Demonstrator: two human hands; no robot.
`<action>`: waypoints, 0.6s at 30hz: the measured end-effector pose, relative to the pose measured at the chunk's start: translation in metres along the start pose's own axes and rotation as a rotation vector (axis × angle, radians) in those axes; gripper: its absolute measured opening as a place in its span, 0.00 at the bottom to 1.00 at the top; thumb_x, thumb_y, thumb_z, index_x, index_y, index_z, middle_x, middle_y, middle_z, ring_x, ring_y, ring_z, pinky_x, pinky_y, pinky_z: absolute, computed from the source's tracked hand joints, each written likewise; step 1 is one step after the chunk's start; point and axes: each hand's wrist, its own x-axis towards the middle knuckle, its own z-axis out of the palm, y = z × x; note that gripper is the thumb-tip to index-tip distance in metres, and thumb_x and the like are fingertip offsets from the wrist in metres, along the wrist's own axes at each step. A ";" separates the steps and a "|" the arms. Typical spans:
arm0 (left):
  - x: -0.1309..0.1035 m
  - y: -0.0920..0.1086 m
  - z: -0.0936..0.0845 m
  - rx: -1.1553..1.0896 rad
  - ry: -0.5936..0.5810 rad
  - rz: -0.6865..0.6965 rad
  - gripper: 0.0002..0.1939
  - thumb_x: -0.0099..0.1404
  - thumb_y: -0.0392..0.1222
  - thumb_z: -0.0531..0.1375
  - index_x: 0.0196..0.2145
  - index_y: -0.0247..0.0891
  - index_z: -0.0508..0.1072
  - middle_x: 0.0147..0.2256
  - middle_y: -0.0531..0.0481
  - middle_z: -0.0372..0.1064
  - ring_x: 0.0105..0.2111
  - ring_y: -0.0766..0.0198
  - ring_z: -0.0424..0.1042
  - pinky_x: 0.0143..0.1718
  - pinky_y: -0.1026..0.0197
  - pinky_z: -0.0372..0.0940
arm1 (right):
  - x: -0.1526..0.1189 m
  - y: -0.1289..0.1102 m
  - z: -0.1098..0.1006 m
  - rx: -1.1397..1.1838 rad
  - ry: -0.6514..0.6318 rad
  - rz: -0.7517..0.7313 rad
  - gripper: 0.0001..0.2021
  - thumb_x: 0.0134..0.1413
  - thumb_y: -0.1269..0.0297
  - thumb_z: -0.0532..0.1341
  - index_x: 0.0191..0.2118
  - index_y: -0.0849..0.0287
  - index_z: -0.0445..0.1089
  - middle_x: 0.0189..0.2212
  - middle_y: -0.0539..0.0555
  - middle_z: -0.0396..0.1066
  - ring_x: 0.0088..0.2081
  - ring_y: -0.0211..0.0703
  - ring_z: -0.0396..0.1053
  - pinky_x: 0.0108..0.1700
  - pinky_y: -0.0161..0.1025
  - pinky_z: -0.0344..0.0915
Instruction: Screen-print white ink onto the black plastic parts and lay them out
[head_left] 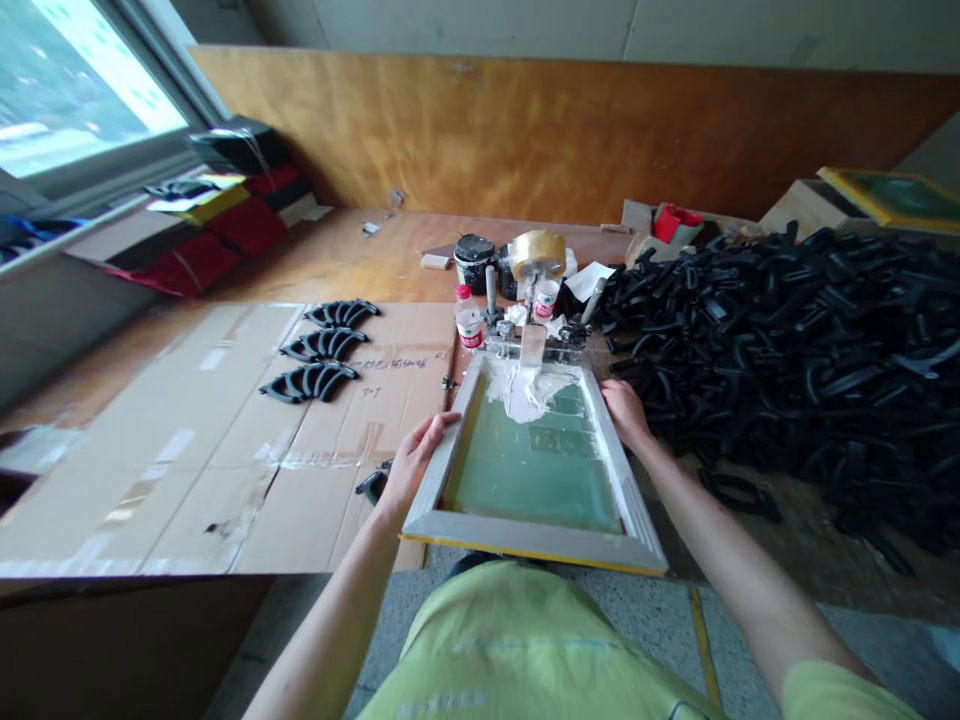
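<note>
Head camera: far to the left of the silkscreen (pixel 534 475) is a window (pixel 90 75), with a stack of red, black and yellow boxes (pixel 247 225) beneath it. Nearer the silkscreen, flattened cardboard (pixel 225 430) covers the worktable (pixel 352 240) and bears three fanned sets of black curved parts (pixel 311 382), one behind another. Another dark part (pixel 372 483) lies just beside the left hand (pixel 420 450), which grips the silkscreen's left rail — thumb on top, the fingertips beneath hidden.

The silkscreen itself sits right in front of the person, at the table's near edge. Its long axis appears to run away from the body: the wide-looking near rail (pixel 532 536) faces the green shirt (pixel 517 640), and the far end points at a metal clamp (pixel 559 352). White paste (pixel 525 400) covers the far part of its green mesh, with a pale blade (pixel 533 348) standing over it. Just beyond are a pink-capped bottle (pixel 469 320), a black tub (pixel 475 262) and a roll of amber tape (pixel 537 255).

The right hand (pixel 626 408) holds the right rail near its far end, fingers bent over the edge. To the silkscreen's right lies a large heap of black handles (pixel 795 370) — a yellow-edged screen (pixel 900 197) rests behind it.
</note>
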 end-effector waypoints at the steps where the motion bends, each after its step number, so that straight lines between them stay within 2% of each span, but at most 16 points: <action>1: -0.004 -0.011 -0.001 -0.014 -0.015 -0.048 0.31 0.57 0.63 0.59 0.50 0.38 0.73 0.38 0.48 0.74 0.31 0.63 0.70 0.29 0.65 0.62 | 0.000 0.007 0.003 0.169 -0.103 0.119 0.10 0.54 0.74 0.57 0.26 0.60 0.73 0.28 0.52 0.74 0.29 0.36 0.71 0.31 0.30 0.66; 3: -0.006 -0.033 0.000 -0.056 -0.033 -0.122 0.38 0.55 0.62 0.61 0.58 0.40 0.66 0.37 0.49 0.74 0.30 0.63 0.70 0.29 0.65 0.63 | 0.005 0.015 0.004 0.296 -0.275 0.250 0.11 0.52 0.76 0.57 0.26 0.58 0.74 0.29 0.56 0.74 0.34 0.41 0.71 0.34 0.33 0.65; 4: -0.006 -0.042 0.001 -0.067 -0.043 -0.149 0.40 0.55 0.61 0.62 0.61 0.41 0.62 0.36 0.49 0.74 0.29 0.64 0.71 0.29 0.65 0.63 | 0.010 0.016 0.001 0.351 -0.322 0.303 0.11 0.52 0.77 0.56 0.27 0.57 0.74 0.30 0.57 0.73 0.36 0.44 0.70 0.36 0.35 0.65; 5: -0.004 -0.051 0.003 -0.068 -0.049 -0.168 0.42 0.54 0.60 0.63 0.62 0.41 0.59 0.34 0.50 0.74 0.29 0.64 0.71 0.29 0.65 0.63 | 0.018 0.015 -0.004 0.386 -0.311 0.330 0.12 0.51 0.78 0.56 0.30 0.57 0.74 0.31 0.59 0.73 0.39 0.47 0.70 0.39 0.38 0.65; 7: 0.000 -0.067 0.006 -0.052 -0.055 -0.180 0.43 0.54 0.58 0.63 0.63 0.40 0.58 0.31 0.52 0.73 0.28 0.64 0.71 0.29 0.65 0.64 | 0.037 0.007 -0.017 0.446 -0.157 0.342 0.13 0.52 0.77 0.56 0.40 0.58 0.73 0.39 0.61 0.71 0.45 0.51 0.67 0.43 0.43 0.64; 9: 0.003 -0.079 0.009 -0.034 -0.046 -0.169 0.43 0.54 0.57 0.63 0.63 0.39 0.58 0.29 0.53 0.71 0.27 0.65 0.70 0.28 0.65 0.63 | 0.060 -0.006 -0.031 0.535 0.029 0.264 0.20 0.53 0.73 0.58 0.53 0.59 0.66 0.50 0.63 0.65 0.51 0.53 0.63 0.48 0.46 0.63; 11: 0.006 -0.087 0.009 -0.020 -0.039 -0.149 0.42 0.55 0.57 0.63 0.63 0.39 0.58 0.29 0.53 0.71 0.26 0.65 0.69 0.27 0.65 0.63 | 0.083 -0.024 -0.039 0.615 0.085 0.136 0.25 0.53 0.71 0.61 0.58 0.59 0.61 0.54 0.63 0.61 0.53 0.54 0.60 0.52 0.47 0.61; 13: 0.006 -0.092 0.009 -0.008 -0.031 -0.139 0.40 0.56 0.57 0.62 0.62 0.39 0.59 0.29 0.52 0.71 0.27 0.65 0.70 0.28 0.65 0.64 | 0.099 -0.042 -0.039 0.645 0.012 0.051 0.20 0.54 0.71 0.60 0.54 0.61 0.64 0.49 0.62 0.65 0.51 0.53 0.61 0.51 0.46 0.61; 15: 0.005 -0.093 0.009 0.004 -0.008 -0.139 0.38 0.55 0.57 0.62 0.60 0.39 0.62 0.29 0.52 0.71 0.27 0.64 0.70 0.28 0.64 0.64 | 0.107 -0.057 -0.035 0.625 -0.121 0.032 0.11 0.55 0.73 0.58 0.45 0.62 0.68 0.41 0.61 0.70 0.46 0.52 0.64 0.47 0.44 0.62; 18: 0.003 -0.091 0.010 0.008 0.018 -0.146 0.36 0.55 0.57 0.63 0.58 0.38 0.66 0.29 0.52 0.71 0.28 0.63 0.71 0.29 0.63 0.65 | 0.098 -0.071 -0.030 0.582 -0.238 0.007 0.07 0.55 0.75 0.56 0.38 0.63 0.70 0.35 0.61 0.72 0.41 0.50 0.66 0.43 0.41 0.61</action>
